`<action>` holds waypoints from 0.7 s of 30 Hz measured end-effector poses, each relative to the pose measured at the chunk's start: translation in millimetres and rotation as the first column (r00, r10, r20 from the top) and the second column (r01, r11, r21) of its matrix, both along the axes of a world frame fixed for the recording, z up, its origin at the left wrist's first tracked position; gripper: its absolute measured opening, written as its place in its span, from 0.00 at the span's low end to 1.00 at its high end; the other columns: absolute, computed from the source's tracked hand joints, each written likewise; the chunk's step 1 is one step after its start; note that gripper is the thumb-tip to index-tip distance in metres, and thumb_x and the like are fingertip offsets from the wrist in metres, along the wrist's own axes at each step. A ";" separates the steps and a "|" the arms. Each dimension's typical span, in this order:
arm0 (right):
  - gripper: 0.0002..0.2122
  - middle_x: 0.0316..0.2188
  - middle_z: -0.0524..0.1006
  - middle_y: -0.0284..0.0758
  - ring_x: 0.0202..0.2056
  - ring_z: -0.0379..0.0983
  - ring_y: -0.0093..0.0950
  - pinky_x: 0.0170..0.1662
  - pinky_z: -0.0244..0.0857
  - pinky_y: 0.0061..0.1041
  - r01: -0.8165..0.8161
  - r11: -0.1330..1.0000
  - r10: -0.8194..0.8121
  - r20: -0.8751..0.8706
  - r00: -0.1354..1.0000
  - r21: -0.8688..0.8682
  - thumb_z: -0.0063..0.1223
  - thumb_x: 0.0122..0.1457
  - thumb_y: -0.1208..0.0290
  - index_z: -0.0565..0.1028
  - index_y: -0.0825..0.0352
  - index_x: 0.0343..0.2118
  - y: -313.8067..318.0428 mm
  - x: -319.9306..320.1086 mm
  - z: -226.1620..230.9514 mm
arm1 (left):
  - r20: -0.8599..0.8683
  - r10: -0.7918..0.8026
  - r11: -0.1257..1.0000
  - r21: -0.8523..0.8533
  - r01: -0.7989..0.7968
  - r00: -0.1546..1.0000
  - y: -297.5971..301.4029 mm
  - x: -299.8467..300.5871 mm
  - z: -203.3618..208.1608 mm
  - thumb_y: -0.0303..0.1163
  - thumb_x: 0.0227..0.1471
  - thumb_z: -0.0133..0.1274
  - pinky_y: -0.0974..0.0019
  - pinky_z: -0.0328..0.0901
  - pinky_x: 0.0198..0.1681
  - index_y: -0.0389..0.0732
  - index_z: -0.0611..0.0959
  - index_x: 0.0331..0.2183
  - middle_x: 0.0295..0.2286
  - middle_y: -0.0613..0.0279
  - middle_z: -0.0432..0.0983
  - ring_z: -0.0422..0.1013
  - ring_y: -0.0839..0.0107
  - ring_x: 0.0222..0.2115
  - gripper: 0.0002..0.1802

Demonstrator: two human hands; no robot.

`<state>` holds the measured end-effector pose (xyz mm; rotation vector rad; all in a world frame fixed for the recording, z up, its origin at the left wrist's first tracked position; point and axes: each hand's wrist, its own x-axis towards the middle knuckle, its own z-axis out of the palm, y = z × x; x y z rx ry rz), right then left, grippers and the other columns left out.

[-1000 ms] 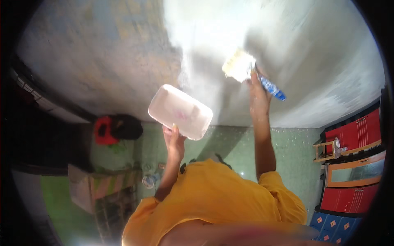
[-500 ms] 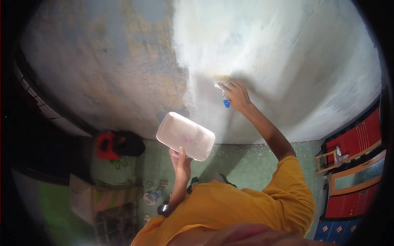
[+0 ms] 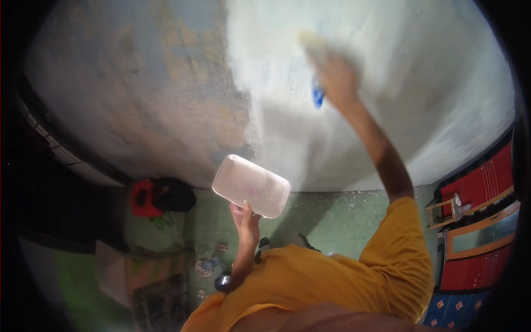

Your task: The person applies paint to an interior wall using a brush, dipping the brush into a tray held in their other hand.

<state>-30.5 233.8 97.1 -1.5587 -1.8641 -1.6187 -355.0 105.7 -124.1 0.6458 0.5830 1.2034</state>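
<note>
My right hand (image 3: pixel 339 78), smeared by motion, is closed around a paintbrush (image 3: pixel 318 93) with a blue handle and pale bristles. The brush is up against the white-painted part of the wall (image 3: pixel 276 66), bristles pointing upward. Lower down, my left hand (image 3: pixel 246 217) grips the near edge of a shallow white tray (image 3: pixel 232 191), thumb over the rim. A thin wet-looking film and a pinkish mark show inside the tray, which tilts down to the right. Left of a ragged vertical edge, the wall is bare, patchy grey and tan.
White specks dot the green floor (image 3: pixel 348 216) along the wall's foot. A paint can (image 3: pixel 204 268) stands on the floor at my left. Beyond it are a red and black object (image 3: pixel 146 197) and a wooden piece of furniture (image 3: pixel 152 271). Red wooden furniture (image 3: pixel 475 182) stands at the right.
My right hand has swept the paintbrush up the wall and slightly to the right. My left hand and the tray have barely moved.
</note>
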 end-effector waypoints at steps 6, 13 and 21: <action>0.23 0.36 0.75 0.32 0.38 0.71 0.31 0.42 0.67 0.29 -0.275 0.868 0.113 -0.375 0.920 -0.413 0.54 0.45 0.73 0.74 0.59 0.50 -20.7 -18.7 -112.8 | -0.011 -0.013 1.000 -0.012 0.012 1.000 0.4 0.1 -1.2 0.44 0.56 0.52 0.51 0.65 0.49 0.42 0.52 0.56 0.52 0.53 0.57 0.61 0.60 0.52 0.36; 0.19 0.43 0.76 0.30 0.43 0.72 0.31 0.44 0.67 0.31 -0.182 0.983 0.172 -0.294 0.940 -0.008 0.56 0.47 0.71 0.77 0.52 0.46 1.2 2.7 91.4 | -0.011 -0.013 1.000 -0.029 0.013 1.000 0.0 0.2 1.8 0.43 0.54 0.51 0.54 0.65 0.50 0.45 0.55 0.57 0.52 0.57 0.59 0.62 0.63 0.52 0.35; 0.31 0.35 0.74 0.30 0.44 0.69 0.32 0.42 0.69 0.30 -0.033 0.999 0.032 -0.035 0.999 -0.043 0.61 0.37 0.67 0.72 0.62 0.51 16.9 -20.1 -38.9 | -0.029 -0.004 0.999 -0.036 0.003 1.000 3.7 -2.2 4.4 0.46 0.54 0.54 0.51 0.65 0.48 0.40 0.53 0.55 0.50 0.51 0.57 0.61 0.60 0.50 0.38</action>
